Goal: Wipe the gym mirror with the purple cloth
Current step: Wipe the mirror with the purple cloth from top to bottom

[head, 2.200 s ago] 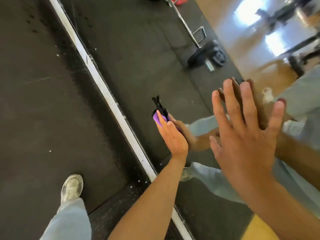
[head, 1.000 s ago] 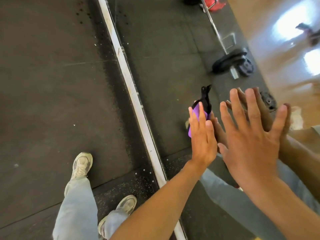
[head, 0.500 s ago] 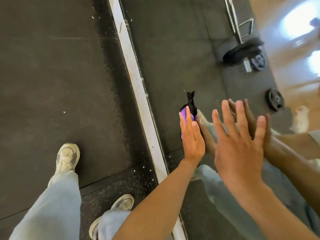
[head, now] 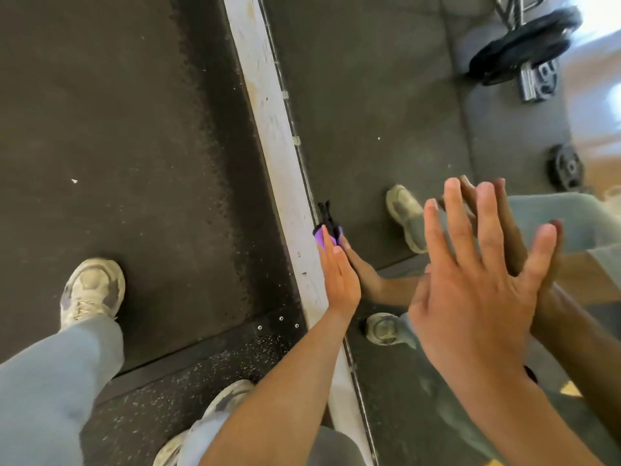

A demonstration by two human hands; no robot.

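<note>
My left hand (head: 339,280) presses the bunched purple-and-black cloth (head: 327,230) flat-fingered against the glass gym mirror (head: 369,95), right at its white bottom edge strip (head: 268,105); my right hand (head: 477,284), fingers spread, rests palm-flat on open glass beside it.

The left hand (head: 339,280) presses a bunched purple cloth with a black part (head: 327,230) flat-fingered against the large wall mirror (head: 369,112), just beside its pale frame strip (head: 268,105). The right hand (head: 477,287) lies open-palmed, fingers spread, on the glass.
</note>
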